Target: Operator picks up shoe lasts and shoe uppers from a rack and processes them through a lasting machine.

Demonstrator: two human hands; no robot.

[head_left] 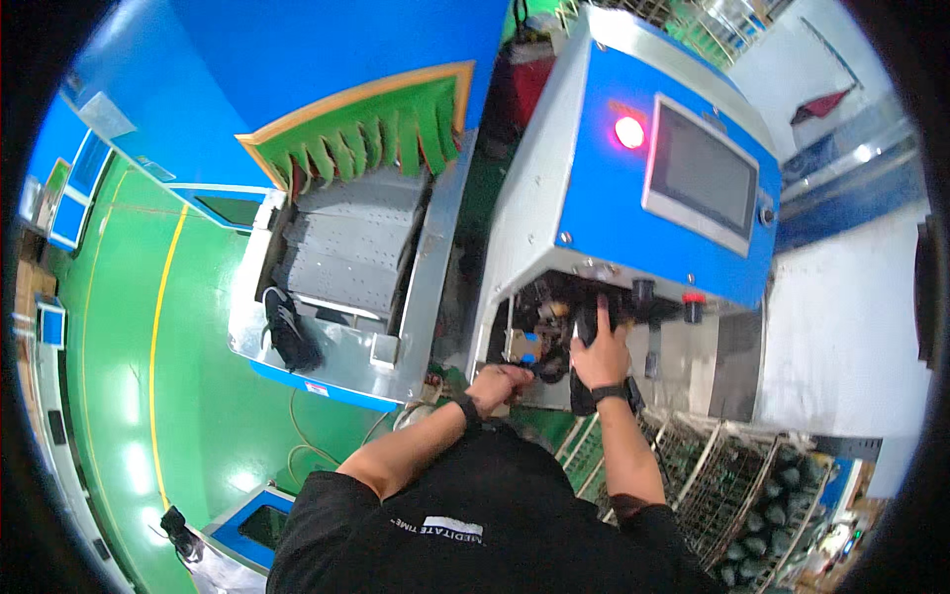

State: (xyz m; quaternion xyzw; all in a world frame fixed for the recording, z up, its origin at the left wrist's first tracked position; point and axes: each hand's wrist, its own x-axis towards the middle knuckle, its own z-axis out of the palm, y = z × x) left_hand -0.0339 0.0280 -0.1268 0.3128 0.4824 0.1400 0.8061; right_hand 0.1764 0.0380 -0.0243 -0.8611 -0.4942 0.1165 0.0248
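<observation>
My right hand (601, 361) is closed round a dark, long piece that looks like a black shoe (582, 391), held upright in the opening under the blue machine (604, 213). Its index finger points up along the piece, whose upper end is lost in shadow. Lower and to the left, my left hand (498, 386) has its fingers curled at the left edge of that opening. Whatever it grips is too small or hidden to name. Beside it inside the opening are metal fittings (522, 346) with a blue part.
A black shoe (287, 332) with white stripes lies at the end of a grey conveyor (346, 238), under green strip curtains (371, 144). The machine has a lit red lamp (629, 132), a dark screen (701, 176) and a red button (694, 300). Wire racks (708, 465) stand at lower right.
</observation>
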